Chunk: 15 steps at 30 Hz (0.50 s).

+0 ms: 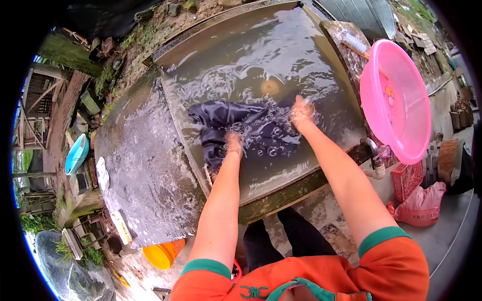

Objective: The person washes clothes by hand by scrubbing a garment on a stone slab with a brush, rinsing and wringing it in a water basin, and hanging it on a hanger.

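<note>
A dark, wet cloth (228, 114) lies partly under the cloudy water of a concrete basin (271, 198). My left hand (234, 144) is at the cloth's lower middle, its fingers mostly hidden by cloth and water. Farther right, my right hand (302, 114) is at the water surface near the cloth's right end, with splashes and bubbles around it. Its fingers are blurred, and whether they hold cloth cannot be made out. Ripples and bubbles spread between the two hands.
A pink basin (396, 100) and a brush (355, 44) are on the right ledge, above a tap (371, 146). Left of the water is a wet stone slab (145, 170) with a white cloth (102, 173). An orange bucket (163, 255) stands below it.
</note>
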### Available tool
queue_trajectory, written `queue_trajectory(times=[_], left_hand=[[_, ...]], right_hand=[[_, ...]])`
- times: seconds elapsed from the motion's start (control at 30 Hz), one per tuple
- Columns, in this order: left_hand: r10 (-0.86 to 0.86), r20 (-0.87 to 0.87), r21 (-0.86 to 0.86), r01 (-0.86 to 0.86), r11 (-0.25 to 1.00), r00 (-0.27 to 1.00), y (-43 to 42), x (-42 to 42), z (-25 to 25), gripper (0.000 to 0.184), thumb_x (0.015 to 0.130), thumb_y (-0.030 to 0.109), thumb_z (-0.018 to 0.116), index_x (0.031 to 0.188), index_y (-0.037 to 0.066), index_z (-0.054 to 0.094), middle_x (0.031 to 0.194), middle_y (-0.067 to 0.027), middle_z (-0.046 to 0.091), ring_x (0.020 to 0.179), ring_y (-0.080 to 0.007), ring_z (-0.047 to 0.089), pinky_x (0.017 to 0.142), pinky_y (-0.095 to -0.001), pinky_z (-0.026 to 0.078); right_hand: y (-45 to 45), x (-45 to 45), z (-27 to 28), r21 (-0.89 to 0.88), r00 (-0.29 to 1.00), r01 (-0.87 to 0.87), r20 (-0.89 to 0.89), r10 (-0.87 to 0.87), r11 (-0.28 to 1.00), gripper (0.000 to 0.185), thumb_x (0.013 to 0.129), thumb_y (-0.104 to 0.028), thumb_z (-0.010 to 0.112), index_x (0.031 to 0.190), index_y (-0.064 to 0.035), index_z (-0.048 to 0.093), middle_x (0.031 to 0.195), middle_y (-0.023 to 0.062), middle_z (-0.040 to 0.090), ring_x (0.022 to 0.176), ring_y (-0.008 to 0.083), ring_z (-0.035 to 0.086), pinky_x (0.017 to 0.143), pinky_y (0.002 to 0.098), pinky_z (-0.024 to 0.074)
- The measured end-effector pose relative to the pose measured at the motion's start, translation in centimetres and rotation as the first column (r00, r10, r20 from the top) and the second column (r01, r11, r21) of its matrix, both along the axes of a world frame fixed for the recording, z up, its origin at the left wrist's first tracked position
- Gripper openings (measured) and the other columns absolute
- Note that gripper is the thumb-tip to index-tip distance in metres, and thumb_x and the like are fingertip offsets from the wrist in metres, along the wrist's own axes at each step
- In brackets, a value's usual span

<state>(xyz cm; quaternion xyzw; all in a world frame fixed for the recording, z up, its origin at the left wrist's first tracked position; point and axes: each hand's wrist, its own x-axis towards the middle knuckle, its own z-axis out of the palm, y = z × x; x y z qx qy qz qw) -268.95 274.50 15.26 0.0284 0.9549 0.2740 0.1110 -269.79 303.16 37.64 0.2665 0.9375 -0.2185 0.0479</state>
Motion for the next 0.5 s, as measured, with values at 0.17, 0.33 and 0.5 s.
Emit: queue_trajectory(times=[0.17, 0.33, 0.5], left_hand=[[0.088, 0.563, -0.014, -0.097, 0.995, 0.822, 3.5, 1.9, 24.5, 0.025, 0.078, 0.009, 0.044, 0.100, 0.002, 0.055, 0.087, -0.0159, 0.059, 0.080, -0.0264, 0.058, 0.068, -0.0389, 0.048], [0.134, 0.511, 0.450, -0.396, 0.800, 0.849, 2.2, -1.6, 35.7, 0.017, 0.073, 0.004, 0.058, 0.088, 0.010, 0.054, 0.064, -0.0013, 0.051, 0.046, -0.0133, 0.046, 0.035, -0.0277, 0.038], [0.007, 0.116, 0.291, -0.041, 0.956, 0.993, -0.9, -6.8, 49.5, 0.019, 0.069, 0.002, 0.051, 0.085, 0.008, 0.059, 0.063, -0.0012, 0.053, 0.047, -0.0105, 0.046, 0.038, -0.0250, 0.036]], right_hand=[[0.4, 1.6, 5.5, 0.042, 0.916, -0.254, 0.331, 0.226, 0.966, 0.036, 0.075, -0.031, 0.063, 0.105, -0.0115, 0.058, 0.112, 0.0151, 0.059, 0.105, 0.0317, 0.057, 0.085, 0.0439, 0.0471], [1.4, 0.5, 9.7, -0.104, 0.939, -0.262, 0.202, 0.278, 0.959, 0.037, 0.076, -0.021, 0.054, 0.106, 0.0004, 0.055, 0.106, 0.0213, 0.061, 0.102, 0.0357, 0.058, 0.085, 0.0413, 0.0473], [3.1, -6.1, 21.1, 0.077, 0.832, -0.554, 0.017, 0.555, 0.829, 0.027, 0.075, -0.009, 0.047, 0.095, 0.0011, 0.062, 0.093, 0.0198, 0.063, 0.072, 0.0349, 0.063, 0.057, 0.0429, 0.0525]])
